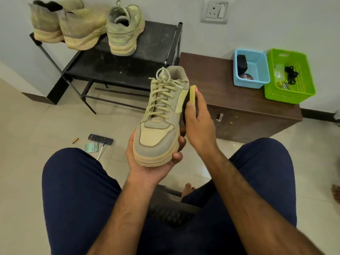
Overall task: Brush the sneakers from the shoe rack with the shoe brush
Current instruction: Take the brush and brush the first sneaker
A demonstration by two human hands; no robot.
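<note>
Your left hand [147,162] cups the toe end of the sneaker [161,122] at the centre of the frame. The palm is under the sole, the thumb lies up the left edge and the fingertips curl round the right edge. The sneaker is held in the air above your lap, toe toward you and heel away, with the laces tied and facing up.

Your right hand [198,126] grips the brush [192,95] just right of the sneaker, fingers wrapped over its pale back. The dark bristles press against the sneaker's right side, beside the upper eyelets. The brush runs lengthwise along that side, and its far end shows past your fingertips.

The rack [128,70] stands in the upper left against the wall. Two boots [82,30] sit on its top shelf at the far upper left, touching each other. A second sneaker [123,32] sits just right of them, heel toward you and partly over the shelf's front edge.

A brown cabinet [239,100] stands just beside the rack, in the right half of the frame. On its top, a blue basket [257,70] touches a green basket [287,89] at the upper right. The blue one holds a dark block and a round tin. The green one holds black laces and some small bits too small to name.

On the tiled floor at the lower left lie a remote [100,139], a battery [74,140] and a green comb [91,148], close together. Your legs, in dark blue trousers, fill the bottom of the frame, and a bare foot [187,188] shows between them.
</note>
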